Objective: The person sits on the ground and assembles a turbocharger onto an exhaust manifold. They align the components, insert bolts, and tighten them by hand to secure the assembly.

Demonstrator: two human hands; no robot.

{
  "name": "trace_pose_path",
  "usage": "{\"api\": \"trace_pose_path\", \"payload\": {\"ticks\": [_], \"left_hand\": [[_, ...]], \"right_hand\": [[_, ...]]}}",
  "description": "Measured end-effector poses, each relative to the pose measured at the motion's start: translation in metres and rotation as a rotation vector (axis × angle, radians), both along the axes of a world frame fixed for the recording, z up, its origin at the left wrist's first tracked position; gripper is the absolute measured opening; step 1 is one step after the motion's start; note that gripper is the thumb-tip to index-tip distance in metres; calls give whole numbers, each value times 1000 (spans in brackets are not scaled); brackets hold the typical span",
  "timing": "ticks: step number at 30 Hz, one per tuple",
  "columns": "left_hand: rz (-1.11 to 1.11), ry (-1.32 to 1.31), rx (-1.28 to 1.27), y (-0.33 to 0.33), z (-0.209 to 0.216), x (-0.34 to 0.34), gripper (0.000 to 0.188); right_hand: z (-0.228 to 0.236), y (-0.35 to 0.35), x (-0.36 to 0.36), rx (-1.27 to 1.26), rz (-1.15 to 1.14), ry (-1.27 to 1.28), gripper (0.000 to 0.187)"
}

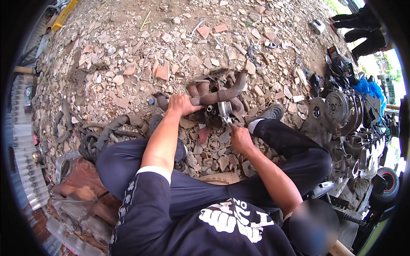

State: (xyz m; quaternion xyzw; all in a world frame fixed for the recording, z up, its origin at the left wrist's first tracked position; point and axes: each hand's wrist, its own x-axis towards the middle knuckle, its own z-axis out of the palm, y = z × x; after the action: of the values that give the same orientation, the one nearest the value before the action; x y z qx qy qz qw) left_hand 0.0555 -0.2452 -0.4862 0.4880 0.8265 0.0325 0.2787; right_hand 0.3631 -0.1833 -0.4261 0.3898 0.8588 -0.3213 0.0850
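Biggest first: rubble-strewn ground (124,38), broken tile, stone & dirt, w/ the person's dark-trousered legs (290,147) bent either side of the work area. Rusty pipe assembly (218,96) sits on that ground btwn the feet, just beyond both hands. Its main pipe's long axis runs L to R, rising slightly away from the person, then bends sharply outward at the R end. L hand (181,105) is nearer: it's right on the pipe's L end, fingers closed round it. R hand (240,138) is on the near side, a bit R of the assembly's middle, apart from the pipe itself; its fingers are wrapped round a metal hand tool (229,123), prob. a spanner, whose head points away & slightly L, up against or just beside a silvery curved part (225,110). Can't tell if it's seated on anything.

Looks: pipe's brown, dull, rust-coated all over, w/ a collar-like ridge partway along & stubby branches (198,87) on the far side. Silvery part's much cleaner & shinier. Smallest: a round brassy fitting (209,109), hollow-looking, under the pipe near the L hand.
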Motion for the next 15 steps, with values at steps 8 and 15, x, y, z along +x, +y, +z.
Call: {"api": "trace_pose_path", "payload": {"ticks": [8, 15], "left_hand": [[-10, -14, -6, -1, -1, -1, 87], [2, -43, -21, -1, 1, -2, 88]], "right_hand": [[-17, -6, -28, -9, -44, -75, 43], [-29, -42, -52, 21, -160, -166, 52]]}}
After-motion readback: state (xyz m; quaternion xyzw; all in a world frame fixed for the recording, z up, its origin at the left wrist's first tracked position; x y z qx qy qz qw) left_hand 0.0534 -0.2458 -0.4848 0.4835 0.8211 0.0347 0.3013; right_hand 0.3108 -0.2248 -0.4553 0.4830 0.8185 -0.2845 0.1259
